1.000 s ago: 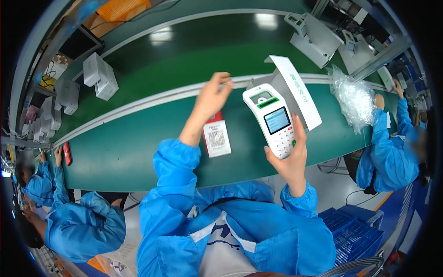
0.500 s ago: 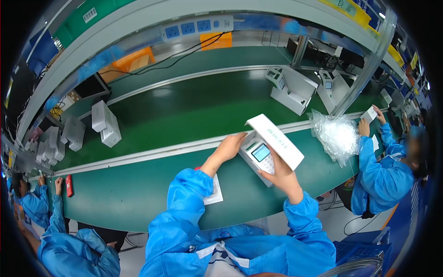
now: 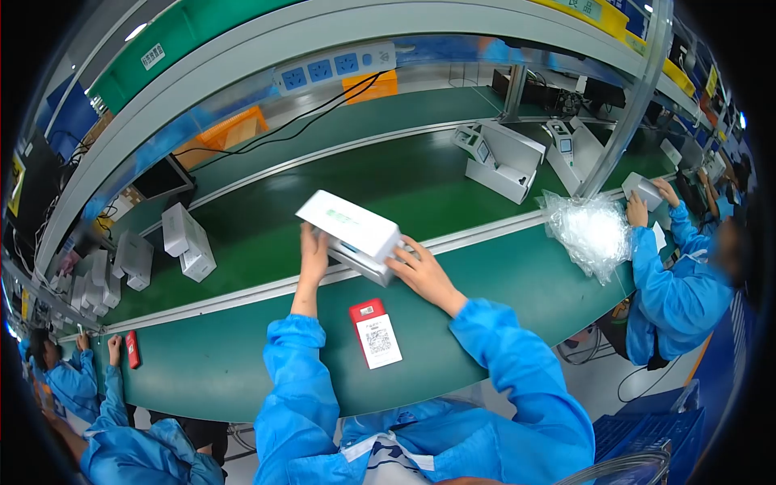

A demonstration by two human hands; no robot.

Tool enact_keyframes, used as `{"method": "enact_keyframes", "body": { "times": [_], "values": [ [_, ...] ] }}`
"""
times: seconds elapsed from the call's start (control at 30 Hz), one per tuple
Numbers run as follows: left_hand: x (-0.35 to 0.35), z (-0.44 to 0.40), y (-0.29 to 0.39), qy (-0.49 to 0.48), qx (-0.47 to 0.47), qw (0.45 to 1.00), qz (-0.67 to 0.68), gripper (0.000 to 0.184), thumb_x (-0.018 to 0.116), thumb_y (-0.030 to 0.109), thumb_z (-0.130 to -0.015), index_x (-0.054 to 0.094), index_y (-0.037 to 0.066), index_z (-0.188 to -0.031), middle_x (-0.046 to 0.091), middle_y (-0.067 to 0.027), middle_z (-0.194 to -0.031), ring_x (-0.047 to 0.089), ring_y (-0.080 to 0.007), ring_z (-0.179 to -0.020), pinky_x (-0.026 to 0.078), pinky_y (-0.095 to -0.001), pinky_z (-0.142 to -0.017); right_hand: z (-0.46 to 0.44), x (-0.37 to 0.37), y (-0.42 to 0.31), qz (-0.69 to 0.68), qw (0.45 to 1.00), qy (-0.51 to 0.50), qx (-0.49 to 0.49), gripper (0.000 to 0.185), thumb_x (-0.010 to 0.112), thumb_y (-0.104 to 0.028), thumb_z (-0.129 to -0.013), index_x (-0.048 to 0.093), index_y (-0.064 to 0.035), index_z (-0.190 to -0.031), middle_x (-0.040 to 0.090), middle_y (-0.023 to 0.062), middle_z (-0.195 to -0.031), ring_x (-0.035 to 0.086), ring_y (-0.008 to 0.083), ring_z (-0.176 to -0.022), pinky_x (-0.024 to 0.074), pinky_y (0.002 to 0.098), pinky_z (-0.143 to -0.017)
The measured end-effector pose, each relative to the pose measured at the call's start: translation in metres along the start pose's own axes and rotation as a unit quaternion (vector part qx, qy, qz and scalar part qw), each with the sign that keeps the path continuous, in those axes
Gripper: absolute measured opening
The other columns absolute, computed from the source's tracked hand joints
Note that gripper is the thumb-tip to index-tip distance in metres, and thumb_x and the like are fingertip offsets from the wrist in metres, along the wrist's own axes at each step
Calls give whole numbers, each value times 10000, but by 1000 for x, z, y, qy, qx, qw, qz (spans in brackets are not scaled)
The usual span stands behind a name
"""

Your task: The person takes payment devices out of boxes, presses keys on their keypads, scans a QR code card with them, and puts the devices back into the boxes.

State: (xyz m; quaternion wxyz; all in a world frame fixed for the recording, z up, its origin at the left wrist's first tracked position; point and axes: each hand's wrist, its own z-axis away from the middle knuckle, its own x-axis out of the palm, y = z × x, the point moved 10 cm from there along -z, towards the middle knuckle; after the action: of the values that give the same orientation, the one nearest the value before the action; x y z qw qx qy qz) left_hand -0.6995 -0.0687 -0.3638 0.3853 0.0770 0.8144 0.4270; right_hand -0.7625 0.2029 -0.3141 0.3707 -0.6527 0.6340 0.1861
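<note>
A white box with green print on its lid is raised near the pale rail, slightly tilted. The lid lies over the tray part, with a gap along the front where a dark strip shows. My left hand is closed on the box's left end. At the right end, my right hand grips the lid and tray with its fingers bent. The handheld keypad device is now mostly hidden inside. Below the box, a red object lies on the bench, partly covered by a white QR-code card.
Open boxes with devices stand at the back right, beside a heap of clear plastic bags. Closed white boxes stand left. A metal post rises at right. Co-workers sit on both sides.
The box has moved left and away from me, and its lid has come down over the device. My right hand has shifted to the box's right end. The card and red object are now uncovered.
</note>
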Motion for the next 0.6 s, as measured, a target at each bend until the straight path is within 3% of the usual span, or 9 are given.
{"method": "enact_keyframes", "body": {
  "times": [0.03,0.07,0.2,0.27,0.33,0.47,0.53,0.6],
  "values": [
    [-14,6,0,45,13,998,-38,586,466,248,-990,248,-50,-1446,244,-258,-1511,242,-371,-1405,202,-418,-1144,-19,11,0,-14,1000,23,-3,472,688,-94,-776,581,-221,-1218,527,30,-1301,471,343,-1227,480,449,-954],
    [-31,19,11,67,-8,997,24,596,465,259,-992,243,-54,-1448,250,-232,-1513,234,-364,-1407,167,-399,-1159,-41,24,-3,-24,999,16,-15,485,688,-91,-765,580,-228,-1218,542,38,-1282,482,348,-1206,485,446,-944],
    [-57,91,22,104,-110,978,141,566,476,190,-989,244,-16,-1462,257,-188,-1515,270,-337,-1394,248,-406,-1129,-98,87,-11,29,999,42,-18,450,691,-172,-743,589,-181,-1181,551,37,-1249,495,345,-1146,481,411,-894],
    [-67,128,13,110,-72,986,99,536,470,139,-985,263,3,-1460,290,-177,-1499,321,-316,-1368,293,-400,-1106,-119,106,-12,12,1000,15,-2,482,697,-183,-753,573,-179,-1219,545,40,-1249,494,346,-1132,481,408,-905],
    [-87,167,27,107,-101,979,140,495,453,121,-986,298,1,-1441,336,-168,-1476,378,-307,-1329,312,-396,-1092,-129,102,-20,-30,999,-33,-27,536,683,-219,-795,525,-184,-1305,509,33,-1309,481,330,-1124,470,404,-944],
    [-117,260,34,164,-165,962,141,399,471,79,-971,391,-15,-1351,460,-184,-1378,483,-281,-1238,365,-378,-1048,-81,75,-20,-77,992,-39,-96,573,644,-123,-809,476,-163,-1355,428,69,-1436,467,364,-1229,438,427,-1000],
    [-117,279,35,169,-180,961,121,363,482,65,-962,429,-19,-1311,522,-186,-1312,527,-272,-1187,392,-366,-1022,-40,59,6,-136,989,-62,-18,542,602,-68,-817,487,-136,-1343,410,87,-1460,460,348,-1265,422,434,-1016],
    [-115,283,37,171,-194,961,100,330,495,54,-951,465,-22,-1271,580,-184,-1238,569,-259,-1134,418,-351,-994,-14,18,37,-217,969,14,117,446,576,-26,-815,561,-82,-1257,522,138,-1341,504,338,-1208,417,411,-1010]
  ]
}}
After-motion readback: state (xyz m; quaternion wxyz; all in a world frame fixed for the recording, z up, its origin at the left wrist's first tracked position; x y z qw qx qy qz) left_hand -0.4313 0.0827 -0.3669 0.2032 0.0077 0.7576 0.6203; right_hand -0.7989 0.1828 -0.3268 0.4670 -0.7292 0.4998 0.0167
